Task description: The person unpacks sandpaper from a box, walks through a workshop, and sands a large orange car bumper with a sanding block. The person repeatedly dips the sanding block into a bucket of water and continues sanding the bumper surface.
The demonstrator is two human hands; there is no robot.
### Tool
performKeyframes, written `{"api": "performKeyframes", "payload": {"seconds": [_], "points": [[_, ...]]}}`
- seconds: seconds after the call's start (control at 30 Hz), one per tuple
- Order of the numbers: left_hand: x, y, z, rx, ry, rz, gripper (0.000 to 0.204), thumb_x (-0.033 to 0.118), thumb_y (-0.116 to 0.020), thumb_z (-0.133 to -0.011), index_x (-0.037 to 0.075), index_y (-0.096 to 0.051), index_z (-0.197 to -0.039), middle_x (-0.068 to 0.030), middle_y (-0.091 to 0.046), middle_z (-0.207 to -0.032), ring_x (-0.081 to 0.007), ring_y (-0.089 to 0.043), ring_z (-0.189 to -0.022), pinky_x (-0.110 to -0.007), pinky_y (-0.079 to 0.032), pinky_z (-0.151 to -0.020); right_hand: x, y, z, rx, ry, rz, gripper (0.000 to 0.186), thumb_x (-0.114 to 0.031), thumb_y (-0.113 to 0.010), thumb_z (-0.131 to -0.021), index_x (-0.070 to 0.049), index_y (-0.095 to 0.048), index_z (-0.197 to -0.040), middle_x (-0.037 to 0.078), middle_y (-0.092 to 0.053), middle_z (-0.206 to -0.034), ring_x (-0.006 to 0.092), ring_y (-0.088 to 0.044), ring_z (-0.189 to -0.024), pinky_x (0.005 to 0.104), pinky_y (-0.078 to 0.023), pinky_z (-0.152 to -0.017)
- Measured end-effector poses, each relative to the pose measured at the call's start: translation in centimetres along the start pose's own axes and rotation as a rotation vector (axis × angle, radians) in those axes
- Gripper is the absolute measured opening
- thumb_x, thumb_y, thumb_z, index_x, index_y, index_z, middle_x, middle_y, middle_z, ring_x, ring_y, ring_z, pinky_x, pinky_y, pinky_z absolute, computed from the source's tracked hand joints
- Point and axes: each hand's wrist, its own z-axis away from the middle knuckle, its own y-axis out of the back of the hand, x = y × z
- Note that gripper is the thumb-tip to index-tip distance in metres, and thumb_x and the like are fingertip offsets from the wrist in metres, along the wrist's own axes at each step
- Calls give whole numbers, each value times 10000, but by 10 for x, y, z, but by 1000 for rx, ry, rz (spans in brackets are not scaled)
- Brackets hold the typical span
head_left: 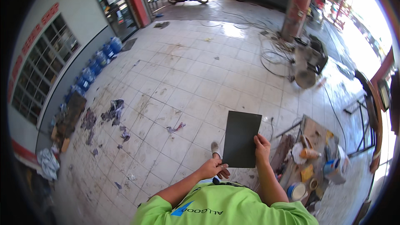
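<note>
step in hand, as judged: a thin dark sheet (241, 139) held out, front face up, above the floor (196, 79).
right hand (262, 146): thumb over the right edge, grasping it.
left hand (212, 167): pinching the near left corner; its lower fingers hang loose.
next move, as judged, calls for firm grips on edge and corner so the sheet does not bow or slip.
sheet: rectangular, matte, dark grey-green, straight-edged; exact material cannot be told.
right of it, a workbench (311, 127) of scuffed wood: bare at the far edge; on the surface, an orange bottle (310, 153) on its side, and toward the near end a round can (296, 191), white-topped.
floor: glossy pale square tiles, smeared; crumpled purplish rags (113, 111) toward its left edge.
</note>
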Motion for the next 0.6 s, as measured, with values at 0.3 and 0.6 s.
{"api": "performKeyframes", "payload": {"seconds": [0.3,0.6], "points": [[191,140,-222,-36,-242,-166,331,225,-659,-1028,-47,-680,-1217,-73,-735,-833,-111,-681,-666,-272,-586,-589,-33,-30,-208,-5,25,-68,289,-122,-631,-1044,31,-677,-1285,74,-748,-1136,125,-684,-988,257,-529,-895],[318,161,-434,-296,-136,-291,269,192,-673,-1024,-42,-714,-1149,-65,-746,-858,-132,-702,-666,-291,-592,-606,-75,-19,-349,202,-42,-131,268,-147,-626,-1045,-17,-630,-1279,65,-734,-1083,134,-701,-886,298,-592,-781]]}}
